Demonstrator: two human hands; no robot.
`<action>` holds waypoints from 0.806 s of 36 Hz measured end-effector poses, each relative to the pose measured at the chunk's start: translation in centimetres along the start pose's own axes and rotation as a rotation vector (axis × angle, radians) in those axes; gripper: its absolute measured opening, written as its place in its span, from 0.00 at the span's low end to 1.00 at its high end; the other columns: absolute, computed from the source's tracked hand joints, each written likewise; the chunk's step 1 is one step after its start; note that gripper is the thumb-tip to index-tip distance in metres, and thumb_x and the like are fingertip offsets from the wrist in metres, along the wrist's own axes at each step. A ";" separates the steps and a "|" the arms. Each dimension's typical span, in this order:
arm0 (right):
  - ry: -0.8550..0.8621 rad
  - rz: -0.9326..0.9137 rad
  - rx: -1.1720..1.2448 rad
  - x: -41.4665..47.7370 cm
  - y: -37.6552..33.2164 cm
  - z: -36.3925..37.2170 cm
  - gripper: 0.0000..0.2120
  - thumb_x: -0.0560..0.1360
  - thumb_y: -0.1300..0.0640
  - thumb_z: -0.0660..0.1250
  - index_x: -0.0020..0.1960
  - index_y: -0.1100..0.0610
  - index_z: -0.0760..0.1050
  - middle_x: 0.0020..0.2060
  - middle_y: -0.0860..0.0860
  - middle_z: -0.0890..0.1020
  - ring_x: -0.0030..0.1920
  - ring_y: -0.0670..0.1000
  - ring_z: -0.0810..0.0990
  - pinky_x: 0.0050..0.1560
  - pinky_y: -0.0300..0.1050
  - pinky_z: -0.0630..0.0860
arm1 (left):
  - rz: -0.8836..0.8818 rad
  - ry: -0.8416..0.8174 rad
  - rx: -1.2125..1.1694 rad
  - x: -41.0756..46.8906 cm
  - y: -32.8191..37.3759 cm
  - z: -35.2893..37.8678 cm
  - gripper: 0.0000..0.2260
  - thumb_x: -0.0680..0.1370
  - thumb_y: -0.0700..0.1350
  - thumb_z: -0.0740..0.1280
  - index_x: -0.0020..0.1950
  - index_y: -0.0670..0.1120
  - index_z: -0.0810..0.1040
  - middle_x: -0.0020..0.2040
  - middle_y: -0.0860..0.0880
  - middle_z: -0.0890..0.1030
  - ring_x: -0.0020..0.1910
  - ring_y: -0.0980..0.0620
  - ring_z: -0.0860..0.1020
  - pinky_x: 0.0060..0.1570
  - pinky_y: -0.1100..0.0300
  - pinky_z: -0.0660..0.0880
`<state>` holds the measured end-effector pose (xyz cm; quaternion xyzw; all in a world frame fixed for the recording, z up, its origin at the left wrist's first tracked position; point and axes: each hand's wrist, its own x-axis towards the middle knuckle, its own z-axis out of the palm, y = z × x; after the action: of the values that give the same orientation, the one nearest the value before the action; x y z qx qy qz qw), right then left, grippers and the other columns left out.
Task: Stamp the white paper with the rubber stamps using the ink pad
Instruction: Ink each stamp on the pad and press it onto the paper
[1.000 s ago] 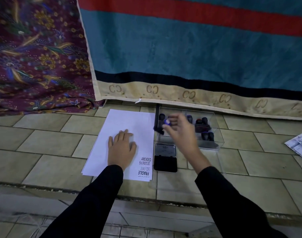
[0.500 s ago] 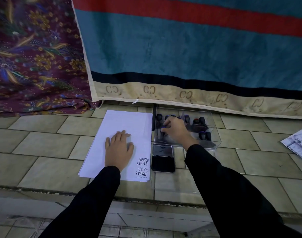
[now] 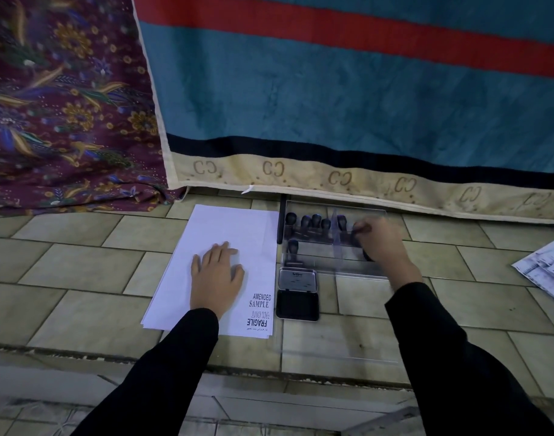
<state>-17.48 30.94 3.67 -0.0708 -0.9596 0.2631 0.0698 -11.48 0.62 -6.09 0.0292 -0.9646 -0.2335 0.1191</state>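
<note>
A teal blanket point(image 3: 348, 99) with a red stripe and a cream border fills the upper right of the frame, and a maroon floral cloth point(image 3: 65, 99) fills the upper left. Below them a tiled floor point(image 3: 80, 272) spans the middle of the frame.

The white paper point(image 3: 225, 225) lies on the tiles at centre, a little left, with black stamped words along its lower right corner. The left hand point(image 3: 216, 275) rests flat on the sheet, its fingers point(image 3: 220, 250) lying close together and pointing up the frame.

Just right of the paper, a clear plastic case point(image 3: 332, 269) lies on the floor holding the rubber stamps point(image 3: 313, 226), whose dark handles stand in a row along its far side, with one more stamp nearer its left edge. The right hand point(image 3: 384, 243) reaches into the right part of the case, its fingers point(image 3: 362, 229) curled and pinching a dark stamp handle, though blur hides the exact grip.

The ink pad point(image 3: 297, 305) lies open between paper and case, lid up, near the stamped words. Printed sheets point(image 3: 546, 269) lie at the right edge.
</note>
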 end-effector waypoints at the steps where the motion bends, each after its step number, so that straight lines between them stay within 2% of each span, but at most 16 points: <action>1: -0.014 0.007 -0.071 0.0 0.7 -0.3 0.11 0.71 0.68 0.62 0.47 0.60 0.82 0.47 0.58 0.84 0.48 0.58 0.80 0.46 0.39 0.70 | 0.000 0.003 0.000 0.0 0.0 0.0 0.16 0.79 0.47 0.60 0.66 0.49 0.71 0.74 0.51 0.67 0.74 0.51 0.61 0.74 0.46 0.47; 5: -0.153 0.019 -0.308 0.0 2.2 -0.7 0.12 0.71 0.65 0.66 0.54 0.60 0.80 0.55 0.60 0.80 0.55 0.60 0.78 0.56 0.45 0.74 | -0.004 -0.002 0.001 0.0 0.1 -0.1 0.16 0.79 0.47 0.60 0.66 0.49 0.71 0.74 0.51 0.67 0.75 0.51 0.60 0.74 0.46 0.47; 10: -0.238 -0.010 -0.425 -0.2 1.9 -0.7 0.14 0.73 0.62 0.65 0.58 0.61 0.77 0.58 0.61 0.77 0.57 0.60 0.77 0.57 0.46 0.73 | -0.005 -0.004 -0.007 -0.1 0.1 -0.1 0.16 0.79 0.46 0.59 0.67 0.49 0.71 0.74 0.50 0.67 0.75 0.51 0.60 0.74 0.47 0.46; 15: -0.262 0.003 -0.450 -0.2 1.5 -1.1 0.12 0.74 0.61 0.65 0.57 0.62 0.77 0.55 0.61 0.78 0.56 0.61 0.77 0.54 0.45 0.74 | -0.004 -0.020 -0.030 0.0 -0.2 -0.1 0.16 0.80 0.47 0.59 0.67 0.50 0.71 0.75 0.51 0.66 0.76 0.52 0.58 0.74 0.48 0.45; 20: -0.202 -0.026 -0.392 -0.5 1.7 -1.5 0.10 0.72 0.61 0.68 0.53 0.61 0.78 0.52 0.61 0.80 0.53 0.60 0.78 0.51 0.47 0.75 | -0.030 0.002 -0.199 0.1 -0.5 -0.5 0.15 0.79 0.47 0.64 0.65 0.51 0.73 0.73 0.53 0.69 0.75 0.54 0.60 0.74 0.52 0.44; 24: -0.143 -0.046 -0.254 -0.8 2.1 -1.4 0.11 0.70 0.61 0.71 0.52 0.59 0.75 0.49 0.60 0.81 0.51 0.60 0.78 0.45 0.45 0.72 | -0.094 0.020 -0.451 0.1 -0.5 -1.0 0.13 0.78 0.45 0.66 0.61 0.53 0.75 0.69 0.56 0.72 0.74 0.58 0.62 0.74 0.55 0.44; 26: -0.088 -0.061 -0.167 -0.9 2.0 -1.5 0.14 0.70 0.60 0.72 0.54 0.58 0.74 0.49 0.59 0.81 0.49 0.58 0.78 0.45 0.44 0.73 | -0.136 0.022 -0.557 0.1 -0.5 -1.3 0.11 0.78 0.45 0.66 0.59 0.56 0.76 0.67 0.58 0.74 0.73 0.60 0.62 0.76 0.53 0.46; 29: 0.012 -0.144 -0.058 -1.5 1.3 -1.8 0.17 0.70 0.60 0.72 0.57 0.56 0.75 0.51 0.56 0.80 0.48 0.56 0.79 0.48 0.44 0.75 | -0.166 0.015 -0.611 0.3 -0.5 -1.6 0.09 0.79 0.44 0.64 0.56 0.57 0.76 0.61 0.61 0.76 0.72 0.57 0.63 0.75 0.48 0.53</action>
<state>-15.53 32.68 4.37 -0.0052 -0.9690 0.2290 0.0922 -11.36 -0.59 -4.90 0.0723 -0.8432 -0.5212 0.1099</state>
